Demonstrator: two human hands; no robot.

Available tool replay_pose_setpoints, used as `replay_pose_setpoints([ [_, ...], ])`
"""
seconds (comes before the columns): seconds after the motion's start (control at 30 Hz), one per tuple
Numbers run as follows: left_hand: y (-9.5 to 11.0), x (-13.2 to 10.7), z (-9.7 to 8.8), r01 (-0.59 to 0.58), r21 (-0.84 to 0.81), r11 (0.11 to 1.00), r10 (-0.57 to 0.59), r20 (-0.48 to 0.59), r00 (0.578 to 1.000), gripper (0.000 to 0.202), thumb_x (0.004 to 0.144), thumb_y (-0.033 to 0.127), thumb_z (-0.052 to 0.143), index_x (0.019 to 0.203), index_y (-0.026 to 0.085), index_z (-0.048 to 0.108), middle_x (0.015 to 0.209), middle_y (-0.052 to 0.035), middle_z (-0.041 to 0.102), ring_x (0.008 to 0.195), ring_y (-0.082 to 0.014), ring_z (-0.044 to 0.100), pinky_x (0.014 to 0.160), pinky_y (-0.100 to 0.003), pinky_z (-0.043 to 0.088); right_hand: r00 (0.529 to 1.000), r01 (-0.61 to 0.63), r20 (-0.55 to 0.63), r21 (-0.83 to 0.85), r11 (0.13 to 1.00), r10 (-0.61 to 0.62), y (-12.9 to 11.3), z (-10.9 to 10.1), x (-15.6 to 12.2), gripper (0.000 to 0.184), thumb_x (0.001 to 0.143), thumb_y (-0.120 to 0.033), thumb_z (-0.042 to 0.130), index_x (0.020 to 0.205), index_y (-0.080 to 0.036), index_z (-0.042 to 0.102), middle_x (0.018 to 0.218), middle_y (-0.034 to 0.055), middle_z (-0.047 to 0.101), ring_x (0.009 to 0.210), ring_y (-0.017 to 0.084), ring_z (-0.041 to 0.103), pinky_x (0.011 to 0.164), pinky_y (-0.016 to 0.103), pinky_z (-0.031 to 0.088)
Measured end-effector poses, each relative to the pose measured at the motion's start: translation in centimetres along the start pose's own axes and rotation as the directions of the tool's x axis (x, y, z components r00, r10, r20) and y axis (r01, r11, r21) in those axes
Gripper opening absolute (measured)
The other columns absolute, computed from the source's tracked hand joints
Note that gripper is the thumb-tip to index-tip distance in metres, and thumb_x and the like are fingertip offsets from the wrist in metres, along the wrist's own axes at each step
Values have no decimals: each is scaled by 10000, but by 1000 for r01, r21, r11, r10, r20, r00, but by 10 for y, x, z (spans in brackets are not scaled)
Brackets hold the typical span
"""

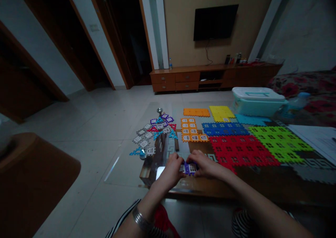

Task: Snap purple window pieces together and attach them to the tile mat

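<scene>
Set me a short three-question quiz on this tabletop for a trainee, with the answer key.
1. What do the left hand and right hand hold between them?
2. True or false: the silver metal bangle is on the right wrist.
3. Which panel lies between the red interlocking plastic panel and the yellow interlocking plastic panel?
A. blue interlocking plastic panel
B. pink panel
C. white panel

Key:
1. A purple-and-white plastic window piece
2. False: it is on the left wrist.
3. A
</scene>
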State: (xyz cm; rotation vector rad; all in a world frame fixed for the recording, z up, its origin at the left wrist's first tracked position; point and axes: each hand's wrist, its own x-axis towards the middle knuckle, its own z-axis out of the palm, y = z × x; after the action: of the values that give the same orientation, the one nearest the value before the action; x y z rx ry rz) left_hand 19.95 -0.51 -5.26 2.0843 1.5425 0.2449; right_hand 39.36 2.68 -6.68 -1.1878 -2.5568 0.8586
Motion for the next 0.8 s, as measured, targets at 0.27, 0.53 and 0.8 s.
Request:
replay_pose_setpoints([
  [0.27,6,2,0,-3,22,1000,2,21,1000,413,611,151,809,961,167,591,1092,-59,470,1077,-261,428,942,-355,369,998,47,-47,-2,999,-47,8,7,0,467,638,-205,792,1089,-203,672,1026,67,564,974,224,516,854,326,416],
  [0.53,22,-6,-6,96,230,968,-96,-8,995,584,642,384,828,1124,205,553,1177,-124,499,1125,-361,438,895,-494,374,995,100,-33,118,988,-97,7,-7,12,350,705,-313,775,1023,-187,702,960,65,665,899,202,602,806,304,461],
  [0.8,31,-3,0,124,209,970,-134,31,991,624,618,411,840,1125,165,572,1204,-169,521,1151,-367,447,946,-517,360,976,-104,-205,-177,979,66,2,-71,158,265,859,-148,572,1101,-149,681,1142,94,669,1065,212,594,930,306,438],
])
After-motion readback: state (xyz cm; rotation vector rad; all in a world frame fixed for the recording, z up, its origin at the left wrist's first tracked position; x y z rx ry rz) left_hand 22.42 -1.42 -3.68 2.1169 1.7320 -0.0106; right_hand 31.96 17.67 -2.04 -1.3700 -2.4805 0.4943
